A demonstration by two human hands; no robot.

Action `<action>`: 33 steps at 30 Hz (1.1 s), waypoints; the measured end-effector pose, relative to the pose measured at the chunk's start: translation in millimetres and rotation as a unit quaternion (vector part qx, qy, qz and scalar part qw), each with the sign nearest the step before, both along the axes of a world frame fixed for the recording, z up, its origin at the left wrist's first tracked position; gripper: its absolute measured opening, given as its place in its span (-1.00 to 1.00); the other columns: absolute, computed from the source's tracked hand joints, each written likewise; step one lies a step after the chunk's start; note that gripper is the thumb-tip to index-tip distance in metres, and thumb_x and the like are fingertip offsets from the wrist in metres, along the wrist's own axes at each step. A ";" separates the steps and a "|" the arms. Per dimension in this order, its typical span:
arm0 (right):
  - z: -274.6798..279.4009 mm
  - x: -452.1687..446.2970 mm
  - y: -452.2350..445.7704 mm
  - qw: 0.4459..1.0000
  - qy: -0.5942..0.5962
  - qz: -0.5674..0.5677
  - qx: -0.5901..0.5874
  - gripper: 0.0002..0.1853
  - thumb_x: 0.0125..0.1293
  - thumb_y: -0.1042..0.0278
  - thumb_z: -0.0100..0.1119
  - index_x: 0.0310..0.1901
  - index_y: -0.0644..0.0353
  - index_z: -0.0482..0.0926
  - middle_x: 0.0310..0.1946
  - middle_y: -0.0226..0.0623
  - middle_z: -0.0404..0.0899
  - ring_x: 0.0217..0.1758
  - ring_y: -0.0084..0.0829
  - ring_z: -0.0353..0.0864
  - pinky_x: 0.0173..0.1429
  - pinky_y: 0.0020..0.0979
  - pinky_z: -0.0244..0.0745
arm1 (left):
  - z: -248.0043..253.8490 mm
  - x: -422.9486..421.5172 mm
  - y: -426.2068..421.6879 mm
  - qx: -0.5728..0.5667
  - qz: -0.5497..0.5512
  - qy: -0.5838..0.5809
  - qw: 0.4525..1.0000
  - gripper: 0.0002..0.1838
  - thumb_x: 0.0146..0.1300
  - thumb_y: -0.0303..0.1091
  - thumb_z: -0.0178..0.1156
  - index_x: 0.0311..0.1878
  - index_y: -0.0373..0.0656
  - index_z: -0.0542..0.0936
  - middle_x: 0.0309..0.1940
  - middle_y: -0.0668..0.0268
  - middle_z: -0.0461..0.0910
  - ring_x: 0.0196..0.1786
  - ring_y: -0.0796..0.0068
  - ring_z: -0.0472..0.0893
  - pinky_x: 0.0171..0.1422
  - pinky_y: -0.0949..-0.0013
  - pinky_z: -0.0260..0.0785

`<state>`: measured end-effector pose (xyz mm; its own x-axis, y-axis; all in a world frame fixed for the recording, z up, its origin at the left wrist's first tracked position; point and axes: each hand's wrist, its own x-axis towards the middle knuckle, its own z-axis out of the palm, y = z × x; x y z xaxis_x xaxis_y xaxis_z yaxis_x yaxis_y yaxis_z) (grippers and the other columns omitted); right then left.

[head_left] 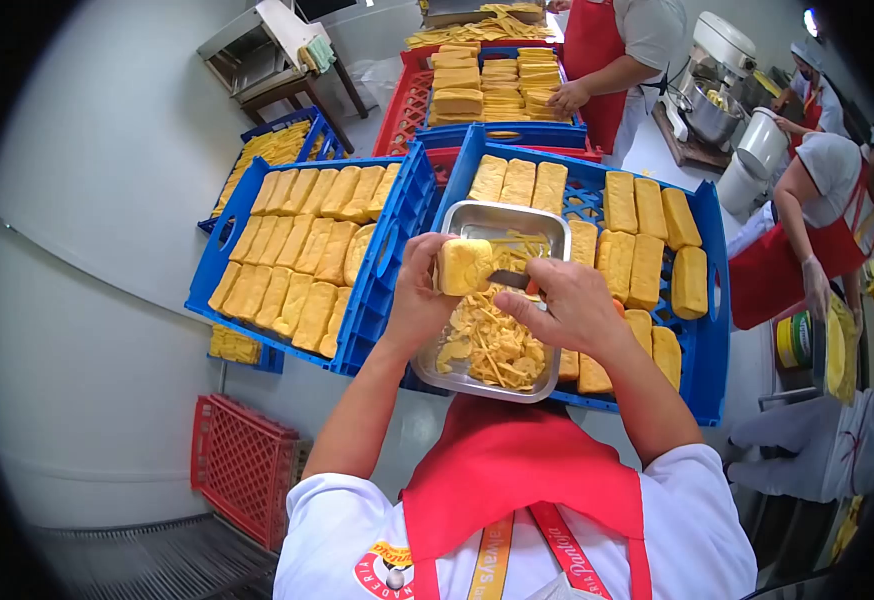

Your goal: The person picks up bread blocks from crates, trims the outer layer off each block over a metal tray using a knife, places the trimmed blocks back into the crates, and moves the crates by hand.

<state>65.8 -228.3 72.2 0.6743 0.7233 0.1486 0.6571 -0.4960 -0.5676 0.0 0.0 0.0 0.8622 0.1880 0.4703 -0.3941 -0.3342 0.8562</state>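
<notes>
My left hand (415,290) is closed around a small yellow bread loaf (465,266), tilted with one end toward me. In my right hand (567,308) is a knife (509,280), its dark blade against or very near the loaf's right side; most of the handle is hidden by my fingers. Both hands are above a metal tray (435,374) that holds yellow bread trimmings (502,345). Under and behind the tray, a blue crate (714,330) carries yellow loaves (617,262), some partly hidden by my right arm.
To the left, another blue crate (389,262) holds rows of loaves (297,245). Farther back are stacked crates (532,135) with bread and a person in a red apron (594,50). Other people work at right near a mixer (714,108). A red crate (242,455) stands lower left.
</notes>
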 end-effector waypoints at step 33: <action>-28.9 -34.2 -77.5 0.994 -0.059 -0.090 -0.011 -0.60 0.21 -0.02 0.43 -0.29 0.17 0.56 -0.37 -0.18 0.58 -0.33 -0.14 0.68 -0.31 -0.15 0.55 | 20.8 251.1 -99.8 0.273 0.125 0.080 0.950 0.00 0.06 0.03 0.52 0.50 -0.09 0.24 0.25 -0.17 0.40 0.16 -0.23 0.57 0.28 -0.05 0.48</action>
<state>31.6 -305.7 43.3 0.7716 0.5972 0.2188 0.6180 -0.6227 -0.4799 251.1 -99.8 20.8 0.8913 0.1617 0.4235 -0.1233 -0.8125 0.5698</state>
